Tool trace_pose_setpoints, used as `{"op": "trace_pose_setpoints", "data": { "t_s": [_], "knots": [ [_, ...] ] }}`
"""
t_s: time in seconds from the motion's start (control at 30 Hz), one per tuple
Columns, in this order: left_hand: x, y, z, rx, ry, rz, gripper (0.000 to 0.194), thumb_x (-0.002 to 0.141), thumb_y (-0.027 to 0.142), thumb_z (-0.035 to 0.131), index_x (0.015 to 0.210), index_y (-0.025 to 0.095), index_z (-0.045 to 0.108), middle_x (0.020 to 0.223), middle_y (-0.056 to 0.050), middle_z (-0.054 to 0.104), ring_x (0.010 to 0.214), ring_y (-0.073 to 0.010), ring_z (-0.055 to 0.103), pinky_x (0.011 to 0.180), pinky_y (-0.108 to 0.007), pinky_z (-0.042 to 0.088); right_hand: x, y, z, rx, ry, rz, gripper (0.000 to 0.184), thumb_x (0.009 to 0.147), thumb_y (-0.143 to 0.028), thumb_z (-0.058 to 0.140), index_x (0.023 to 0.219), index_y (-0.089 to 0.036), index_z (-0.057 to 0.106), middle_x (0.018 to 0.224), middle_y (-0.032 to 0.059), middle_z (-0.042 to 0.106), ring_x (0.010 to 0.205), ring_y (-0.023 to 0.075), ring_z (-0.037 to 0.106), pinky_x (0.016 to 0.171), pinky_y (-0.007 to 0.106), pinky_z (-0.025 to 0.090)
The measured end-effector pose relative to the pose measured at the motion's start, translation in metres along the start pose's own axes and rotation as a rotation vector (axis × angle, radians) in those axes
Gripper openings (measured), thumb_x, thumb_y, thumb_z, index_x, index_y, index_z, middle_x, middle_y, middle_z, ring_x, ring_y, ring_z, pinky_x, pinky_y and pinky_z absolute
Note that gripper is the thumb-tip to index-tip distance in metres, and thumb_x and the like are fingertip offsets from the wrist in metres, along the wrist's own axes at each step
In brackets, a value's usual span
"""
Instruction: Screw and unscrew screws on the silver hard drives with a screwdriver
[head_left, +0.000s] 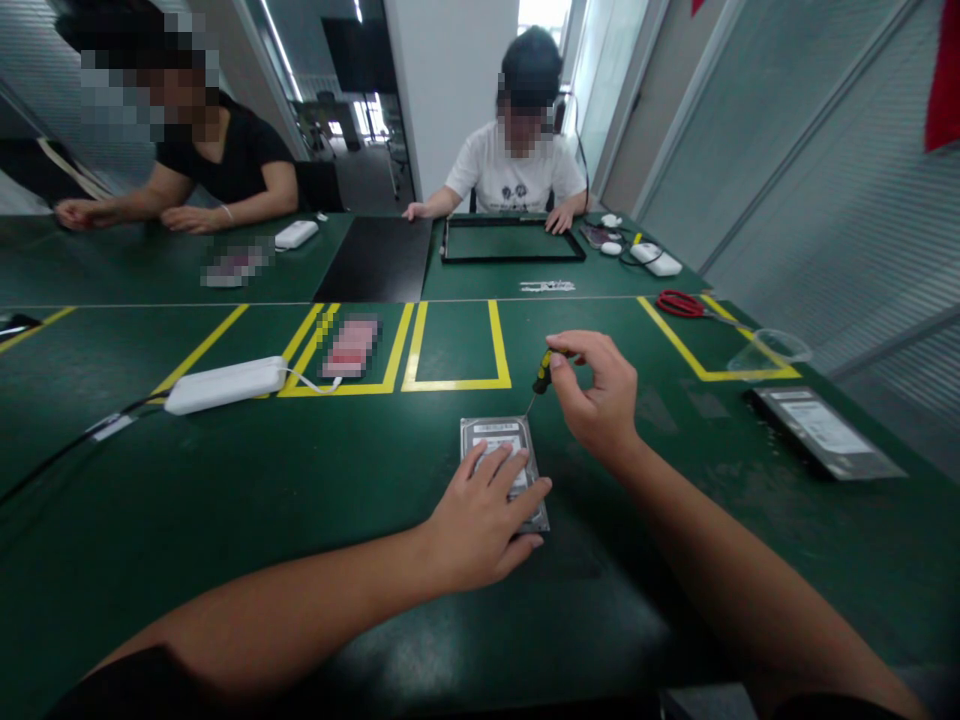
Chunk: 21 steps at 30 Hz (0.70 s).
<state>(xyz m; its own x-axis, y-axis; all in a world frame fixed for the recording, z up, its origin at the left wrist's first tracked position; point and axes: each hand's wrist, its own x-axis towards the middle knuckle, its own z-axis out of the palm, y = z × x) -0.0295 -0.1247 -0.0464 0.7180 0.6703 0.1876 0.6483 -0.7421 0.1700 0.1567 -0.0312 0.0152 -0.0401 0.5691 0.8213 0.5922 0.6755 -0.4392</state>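
A silver hard drive [480, 428] with a white label lies flat on the green table in front of me. My left hand [487, 510] rests over it with fingers spread, covering much of its label and lower part. Pinched in my right hand [598, 395] is a screwdriver [541, 374] with a black and yellow handle. Its thin shaft slants down to the drive's upper right corner. Whether the tip sits in a screw there is too small to tell.
To the right lie another hard drive [817, 428] on a bag, red-handled scissors [682, 304] and a clear plastic cup [772, 350]. A white power strip [225, 384] and a phone [351, 346] are at left. Across the table, two people sit near a black frame [514, 258] and black panel [379, 260].
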Motion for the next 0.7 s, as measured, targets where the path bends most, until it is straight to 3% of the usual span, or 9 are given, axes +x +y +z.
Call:
{"op": "trace_pose_setpoints", "data": {
  "t_s": [0.2,0.43,0.7],
  "knots": [
    [-0.0001,0.0004,0.0003,0.007,0.006,-0.003,0.061,0.09,0.053,0.054,0.144,0.028,0.043,0.15,-0.013,0.038,0.139,-0.0357,0.032,0.116,-0.06,0.019,-0.0031,0.0011,-0.0004,0.007,-0.019,0.039,0.025,0.087,-0.017,0.053,0.106,-0.023,0.067,0.101,0.0044,0.072,0.094,0.0199,0.064,0.081,0.04,0.051],
    [-0.0005,0.0,0.0002,-0.004,0.001,-0.012,0.061,0.089,0.052,0.054,0.144,0.028,0.043,0.15,-0.012,0.038,0.14,-0.0354,0.031,0.117,-0.059,0.016,-0.0015,0.0002,0.001,-0.001,-0.012,0.008,0.015,0.083,-0.024,0.062,0.098,-0.023,0.066,0.096,0.005,0.067,0.093,0.0196,0.062,0.078,0.038,0.051],
    [0.0002,0.0016,-0.0015,-0.001,-0.007,-0.012,0.06,0.09,0.052,0.054,0.144,0.029,0.042,0.15,-0.013,0.038,0.139,-0.0351,0.032,0.117,-0.059,0.017,-0.002,0.0005,-0.0002,0.007,-0.014,0.018,0.023,0.086,-0.016,0.054,0.104,-0.022,0.068,0.099,0.0049,0.072,0.092,0.0195,0.064,0.08,0.038,0.051]
  ]
}}
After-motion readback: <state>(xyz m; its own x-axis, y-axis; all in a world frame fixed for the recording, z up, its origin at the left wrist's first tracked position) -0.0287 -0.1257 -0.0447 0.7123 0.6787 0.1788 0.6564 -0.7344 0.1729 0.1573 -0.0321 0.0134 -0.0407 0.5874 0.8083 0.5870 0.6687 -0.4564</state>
